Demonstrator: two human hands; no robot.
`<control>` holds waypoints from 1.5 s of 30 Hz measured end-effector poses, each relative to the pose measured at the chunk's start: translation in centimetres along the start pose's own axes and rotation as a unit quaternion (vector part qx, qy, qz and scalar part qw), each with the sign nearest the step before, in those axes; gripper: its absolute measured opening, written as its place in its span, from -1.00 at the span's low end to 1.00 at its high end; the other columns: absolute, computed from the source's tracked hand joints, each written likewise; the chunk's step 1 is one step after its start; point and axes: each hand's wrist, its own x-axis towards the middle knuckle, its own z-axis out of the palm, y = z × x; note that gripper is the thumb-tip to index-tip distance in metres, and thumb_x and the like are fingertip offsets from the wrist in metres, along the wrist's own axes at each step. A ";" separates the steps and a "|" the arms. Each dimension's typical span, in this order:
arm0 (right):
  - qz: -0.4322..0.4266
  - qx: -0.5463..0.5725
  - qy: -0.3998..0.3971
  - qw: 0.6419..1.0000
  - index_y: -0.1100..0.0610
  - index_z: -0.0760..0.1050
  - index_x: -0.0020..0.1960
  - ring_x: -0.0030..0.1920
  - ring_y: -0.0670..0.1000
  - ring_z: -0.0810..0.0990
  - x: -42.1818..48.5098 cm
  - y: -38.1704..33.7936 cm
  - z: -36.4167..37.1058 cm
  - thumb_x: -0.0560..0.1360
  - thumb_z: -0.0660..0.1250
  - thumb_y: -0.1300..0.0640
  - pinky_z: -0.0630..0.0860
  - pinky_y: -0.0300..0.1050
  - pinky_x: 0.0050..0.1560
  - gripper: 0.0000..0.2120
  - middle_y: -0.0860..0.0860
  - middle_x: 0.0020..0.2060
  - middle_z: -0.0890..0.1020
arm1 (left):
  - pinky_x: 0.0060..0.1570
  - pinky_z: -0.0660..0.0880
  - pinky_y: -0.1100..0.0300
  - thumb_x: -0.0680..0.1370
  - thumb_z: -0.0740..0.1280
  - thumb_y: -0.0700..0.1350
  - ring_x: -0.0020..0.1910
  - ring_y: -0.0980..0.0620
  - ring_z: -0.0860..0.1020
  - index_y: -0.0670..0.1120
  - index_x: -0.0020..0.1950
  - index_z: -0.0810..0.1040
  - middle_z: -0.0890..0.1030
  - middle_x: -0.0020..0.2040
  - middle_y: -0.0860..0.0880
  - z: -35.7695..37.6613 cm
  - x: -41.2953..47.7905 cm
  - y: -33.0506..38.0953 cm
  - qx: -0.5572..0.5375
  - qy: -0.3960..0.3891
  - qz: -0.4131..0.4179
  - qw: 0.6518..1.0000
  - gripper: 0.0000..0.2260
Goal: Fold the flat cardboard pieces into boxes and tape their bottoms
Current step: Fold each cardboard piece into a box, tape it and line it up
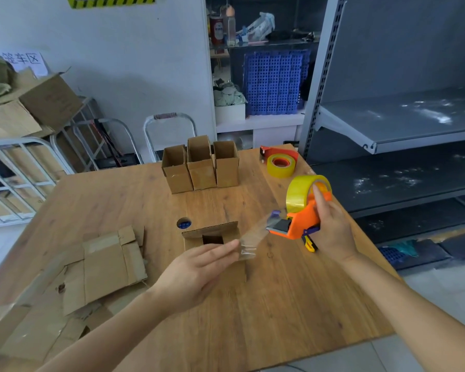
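A small folded cardboard box stands mid-table, its flaps partly closed with a dark gap between them. My left hand lies flat over the box's near side and pinches the free end of a clear tape strip. My right hand grips an orange tape dispenser with a yellow roll, held in the air to the right of the box; the strip stretches from it to my left fingers. Flat cardboard pieces lie at the left of the table.
Three finished open boxes stand in a row at the table's far side. A second dispenser with a yellow roll lies at the far right corner. A cable hole is behind the box. Grey shelving stands at right.
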 end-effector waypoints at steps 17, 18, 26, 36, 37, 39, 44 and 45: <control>0.010 -0.015 -0.069 0.997 0.23 0.13 0.53 0.02 0.27 0.56 0.9 -1.1 0.3 0.34 0.56 0.26 0.53 0.12 -0.06 -0.09 0.21 -0.07 0.62 | 0.29 0.44 0.05 0.46 0.42 0.05 0.29 0.23 0.48 0.07 0.10 0.67 0.55 0.26 0.22 -1.5 1.3 1.7 -0.327 0.265 -0.348 0.838 -0.77; 0.014 -0.015 -0.065 0.998 0.24 0.13 0.53 0.03 0.27 0.56 1.0 -1.3 0.4 0.34 0.56 0.24 0.53 0.12 -0.06 -0.09 0.21 -0.07 0.62 | 0.29 0.45 0.03 0.49 0.38 0.01 0.28 0.23 0.48 0.05 0.15 0.65 0.57 0.25 0.21 -1.7 1.4 1.8 -0.317 0.271 -0.351 0.838 -0.76; 0.039 -0.022 -0.137 0.990 0.13 -0.04 0.58 0.19 0.22 0.49 1.6 -1.1 0.3 0.42 0.51 0.07 0.46 0.08 0.14 -0.04 0.17 0.12 0.60 | 0.24 0.36 0.44 0.47 0.42 0.12 0.28 0.30 0.46 0.04 0.24 0.57 0.54 0.26 0.21 -1.7 1.1 2.5 -0.220 0.251 -0.306 0.892 -0.63; -0.025 -0.054 -0.142 0.988 0.18 0.04 0.56 0.12 0.25 0.55 1.3 -1.6 -0.2 0.37 0.55 0.12 0.49 0.12 0.12 -0.06 0.19 0.06 0.63 | 0.07 0.42 0.51 0.49 0.42 -0.19 0.08 0.19 0.58 -0.06 0.22 0.60 0.65 0.10 0.02 -3.1 2.4 1.0 -0.106 0.308 -0.341 0.882 -0.71; -0.044 -0.073 -0.138 0.987 0.20 0.05 0.55 0.09 0.26 0.57 1.3 -1.4 -0.3 0.36 0.56 0.13 0.50 0.13 0.12 -0.05 0.19 0.04 0.64 | 0.08 0.40 0.50 0.51 0.41 -0.19 0.11 0.17 0.55 0.01 0.33 0.51 0.61 0.15 0.06 -2.9 2.1 0.6 -0.102 0.266 -0.357 0.890 -0.60; -0.054 -0.097 -0.138 0.984 0.18 0.02 0.56 0.11 0.24 0.57 1.8 -1.5 -0.8 0.38 0.54 0.09 0.49 0.12 0.15 -0.04 0.16 0.06 0.64 | 0.21 0.40 0.30 0.53 0.39 -0.14 0.24 0.11 0.47 0.18 0.51 0.20 0.49 0.27 0.13 -2.3 1.4 0.2 -0.087 0.142 -0.382 0.909 -0.37; -0.033 -0.114 -0.195 0.974 0.08 -0.21 0.58 0.26 0.11 0.46 2.4 -2.0 -1.2 0.50 0.41 0.00 0.36 -0.03 0.30 -0.06 0.07 0.20 0.58 | 0.38 0.36 0.01 0.52 0.40 -0.09 0.39 0.12 0.38 0.22 0.47 0.22 0.38 0.42 0.15 -0.9 0.9 0.4 -0.190 0.141 -0.405 0.883 -0.40; -0.029 -0.117 -0.195 0.973 0.07 -0.22 0.58 0.27 0.11 0.45 2.4 -2.1 -1.2 0.51 0.40 -0.01 0.36 -0.04 0.30 -0.06 0.06 0.21 0.57 | 0.36 0.39 0.02 0.51 0.40 -0.09 0.37 0.18 0.40 0.16 0.38 0.42 0.43 0.39 0.18 -1.0 1.1 0.7 -0.240 0.206 -0.405 0.858 -0.54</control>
